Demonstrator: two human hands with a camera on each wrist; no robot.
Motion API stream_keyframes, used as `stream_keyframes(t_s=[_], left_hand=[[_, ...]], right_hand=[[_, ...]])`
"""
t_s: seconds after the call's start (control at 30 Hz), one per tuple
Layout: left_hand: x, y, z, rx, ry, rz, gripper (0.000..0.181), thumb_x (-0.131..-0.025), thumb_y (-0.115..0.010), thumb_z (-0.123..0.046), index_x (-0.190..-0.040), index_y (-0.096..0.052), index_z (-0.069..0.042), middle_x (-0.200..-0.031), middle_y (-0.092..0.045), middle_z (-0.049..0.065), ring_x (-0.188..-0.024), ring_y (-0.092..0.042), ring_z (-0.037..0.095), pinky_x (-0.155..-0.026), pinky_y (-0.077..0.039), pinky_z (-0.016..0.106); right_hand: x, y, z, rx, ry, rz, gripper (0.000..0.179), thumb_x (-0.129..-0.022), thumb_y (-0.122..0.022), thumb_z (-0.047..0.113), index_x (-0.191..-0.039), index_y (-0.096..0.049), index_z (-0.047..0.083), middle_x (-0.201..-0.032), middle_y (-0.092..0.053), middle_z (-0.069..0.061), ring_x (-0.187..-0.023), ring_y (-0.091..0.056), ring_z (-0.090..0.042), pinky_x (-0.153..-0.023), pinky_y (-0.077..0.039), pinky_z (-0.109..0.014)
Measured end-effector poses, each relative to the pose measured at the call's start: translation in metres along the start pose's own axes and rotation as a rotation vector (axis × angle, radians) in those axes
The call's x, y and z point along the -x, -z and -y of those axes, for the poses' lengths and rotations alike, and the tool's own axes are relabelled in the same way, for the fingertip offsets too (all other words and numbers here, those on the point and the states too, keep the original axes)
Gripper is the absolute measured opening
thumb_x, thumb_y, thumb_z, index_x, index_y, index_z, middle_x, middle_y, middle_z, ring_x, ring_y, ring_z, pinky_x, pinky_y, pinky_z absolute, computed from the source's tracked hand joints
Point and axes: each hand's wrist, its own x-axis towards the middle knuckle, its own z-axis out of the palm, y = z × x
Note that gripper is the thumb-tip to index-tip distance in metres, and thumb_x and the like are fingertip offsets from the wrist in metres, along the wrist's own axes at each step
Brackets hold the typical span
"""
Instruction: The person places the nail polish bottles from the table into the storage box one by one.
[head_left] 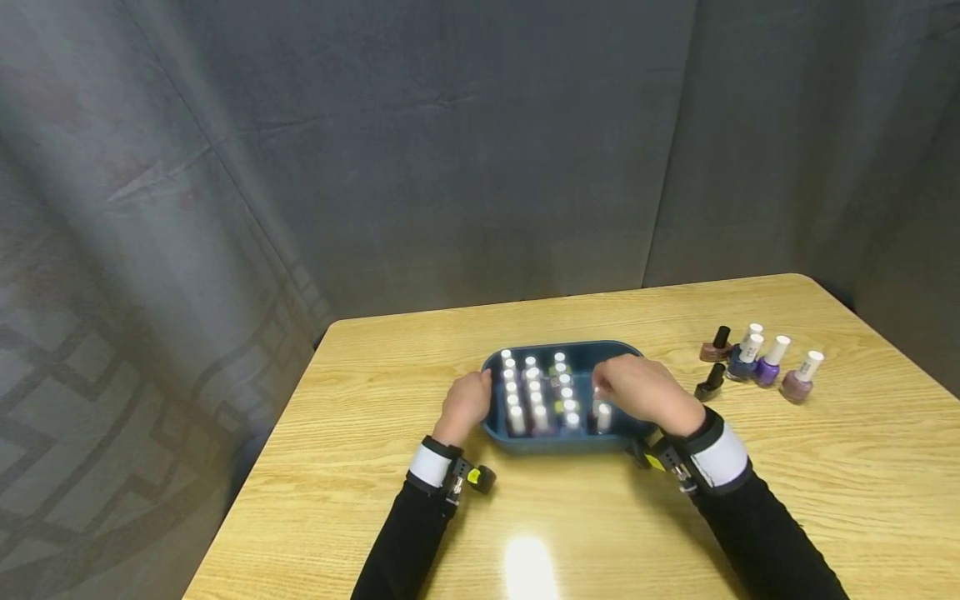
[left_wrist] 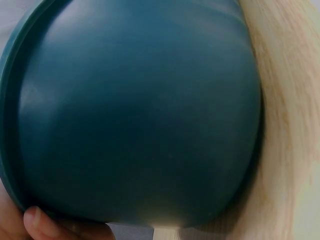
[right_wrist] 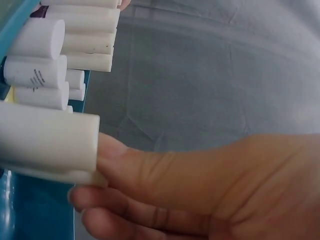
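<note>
A dark blue plastic bin [head_left: 558, 445] holds several nail polish bottles [head_left: 536, 398], standing in rows with their white caps up. My left hand [head_left: 465, 407] grips the bin's left end, its fingertips under the rim in the left wrist view, where the bin's smooth outer wall [left_wrist: 145, 110] fills most of the picture. Over the bin's right part, my right hand [head_left: 641, 386] pinches a white-capped nail polish bottle [right_wrist: 91, 177] between thumb and fingers. Another white cap [right_wrist: 50, 137] stands right in front of it and hides most of that bottle.
To the right of the bin lie or stand more bottles: purple [head_left: 767, 372], mauve [head_left: 797, 387], dark blue [head_left: 741, 367], and two with black caps, one brown [head_left: 715, 350]. The wooden table [head_left: 375, 417] ends at a grey curtain [head_left: 480, 167] behind.
</note>
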Motion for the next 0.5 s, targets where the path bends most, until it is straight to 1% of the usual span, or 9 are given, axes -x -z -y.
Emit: stream_keyframes(t_s=[0.23,0.37,0.5], left_hand=[[-0.0005,-0.0003,0.0001,0.000,0.000,0.001,0.050,-0.100,-0.028,-0.033,-0.086,-0.064,-0.001,-0.085,-0.064,0.017,-0.065,-0.056,0.023,-0.050,-0.041,0.030],[0.0001,-0.0005,0.0007,-0.001,-0.019,-0.013,0.049,-0.100,-0.029,-0.032,-0.085,-0.064,-0.001,-0.085,-0.065,0.017,-0.066,-0.057,0.023,-0.050,-0.042,0.030],[0.0010,-0.0005,0.0003,-0.001,-0.030,-0.027,0.049,-0.100,-0.030,-0.031,-0.084,-0.064,0.000,-0.088,-0.065,0.019,-0.069,-0.059,0.025,-0.051,-0.043,0.032]], right_hand=[[0.0014,-0.0021,0.0007,0.023,-0.010,0.001,0.012,-0.085,-0.061,0.010,-0.073,-0.059,0.012,-0.064,-0.052,0.002,-0.058,-0.045,-0.012,-0.048,-0.036,-0.024],[0.0016,-0.0027,0.0005,0.020,-0.012,-0.001,0.010,-0.084,-0.062,0.010,-0.074,-0.060,0.012,-0.065,-0.054,0.002,-0.058,-0.045,-0.012,-0.048,-0.037,-0.024],[0.0017,-0.0019,0.0005,0.006,-0.027,0.014,0.006,-0.083,-0.063,0.011,-0.077,-0.062,0.010,-0.068,-0.057,0.001,-0.059,-0.048,-0.012,-0.049,-0.040,-0.026]])
